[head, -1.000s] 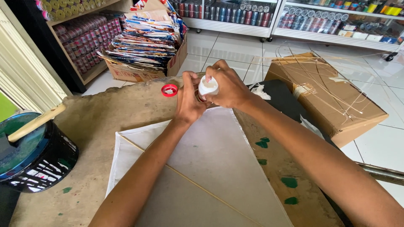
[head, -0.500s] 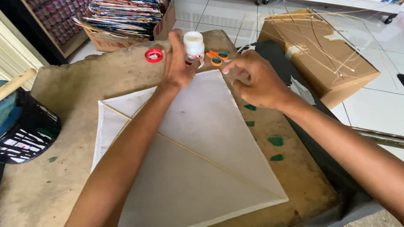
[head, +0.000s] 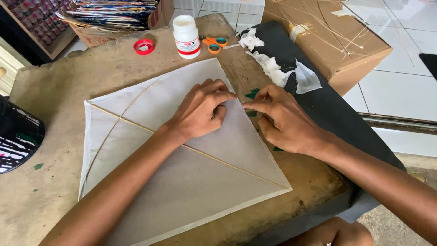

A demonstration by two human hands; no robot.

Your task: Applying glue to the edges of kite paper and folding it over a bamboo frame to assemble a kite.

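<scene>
Left hand (head: 200,111) and right hand (head: 284,120) press loosely curled fingers along a white paper kite's (head: 182,173) edge on the table (head: 54,91), gripping nothing, fingertips hiding the seam beneath.

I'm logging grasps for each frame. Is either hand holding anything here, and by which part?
Nothing is lifted. The left hand presses flat on the white paper kite near its right edge; the right hand fingers pinch or press that same edge.

White paper kite (head: 182,173) is lying flat on the table (head: 50,91), diamond-shaped, with thin wooden sticks crossing under the translucent sheet. Its right edge is sitting under the fingertips of both hands, left hand (head: 200,111) resting on the paper, right hand (head: 282,120) pressing at the border.
</scene>
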